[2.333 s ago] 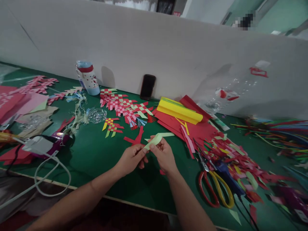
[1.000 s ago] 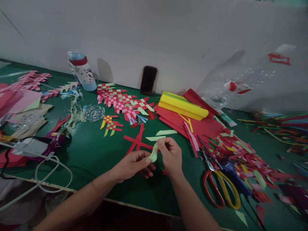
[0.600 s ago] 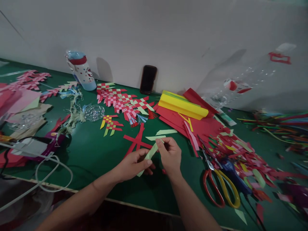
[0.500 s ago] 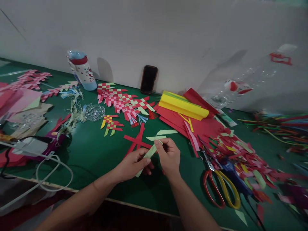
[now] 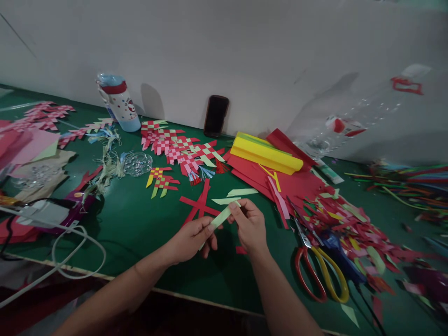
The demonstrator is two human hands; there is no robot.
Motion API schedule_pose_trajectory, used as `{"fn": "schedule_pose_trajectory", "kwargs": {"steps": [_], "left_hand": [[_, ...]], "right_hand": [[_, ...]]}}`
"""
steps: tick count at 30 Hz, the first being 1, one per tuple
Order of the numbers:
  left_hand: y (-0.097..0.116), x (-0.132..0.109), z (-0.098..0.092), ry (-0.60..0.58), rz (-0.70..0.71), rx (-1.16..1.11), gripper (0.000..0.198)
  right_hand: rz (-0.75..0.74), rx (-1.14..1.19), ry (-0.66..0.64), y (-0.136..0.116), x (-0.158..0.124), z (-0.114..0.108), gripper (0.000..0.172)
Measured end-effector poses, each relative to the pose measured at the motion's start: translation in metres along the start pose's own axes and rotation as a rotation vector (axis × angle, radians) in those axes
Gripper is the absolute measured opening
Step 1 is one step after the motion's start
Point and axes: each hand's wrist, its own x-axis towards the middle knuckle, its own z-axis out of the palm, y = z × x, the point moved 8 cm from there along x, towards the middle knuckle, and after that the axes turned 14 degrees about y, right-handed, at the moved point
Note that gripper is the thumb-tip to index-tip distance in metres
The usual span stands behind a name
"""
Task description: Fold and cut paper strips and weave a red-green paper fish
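A light green paper strip (image 5: 221,217) slants between my two hands above the green table. My left hand (image 5: 192,239) pinches its lower end between thumb and fingers. At the upper end, my right hand (image 5: 249,225) grips it with the thumb on top. Just beyond lie crossed red paper strips (image 5: 199,203), partly hidden by my left hand. Two more light green strips (image 5: 242,192) rest on the table past my fingertips. A small woven red, yellow and green paper fish (image 5: 162,181) lies farther left.
Scissors (image 5: 320,270) with red and yellow handles lie to the right, beside a heap of paper scraps (image 5: 353,228). Behind are red and yellow paper (image 5: 266,151), a phone (image 5: 216,115) against the wall and woven fish (image 5: 175,144). A bottle (image 5: 122,105) and a white cable (image 5: 84,238) are left.
My right hand has shifted slightly right, and the strip now lies flatter and straighter between my hands. A red piece of paper under my right hand shows more.
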Motion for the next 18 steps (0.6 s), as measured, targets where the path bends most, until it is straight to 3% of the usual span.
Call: {"fn": "schedule_pose_trajectory", "kwargs": {"steps": [9,14,18], "left_hand": [[-0.007,-0.005,0.004,-0.09,-0.061,-0.079,0.046],[-0.006,-0.007,0.013,-0.149,-0.045,-0.13,0.045],[-0.011,-0.012,0.017,-0.164,-0.061,0.0,0.047]], "right_hand": [[-0.034,-0.099,-0.031,-0.013,-0.002,0.0,0.027],[-0.143,-0.325,-0.1,-0.025,-0.025,0.006,0.023],[-0.187,-0.363,-0.106,-0.027,-0.048,0.005,0.02]]}}
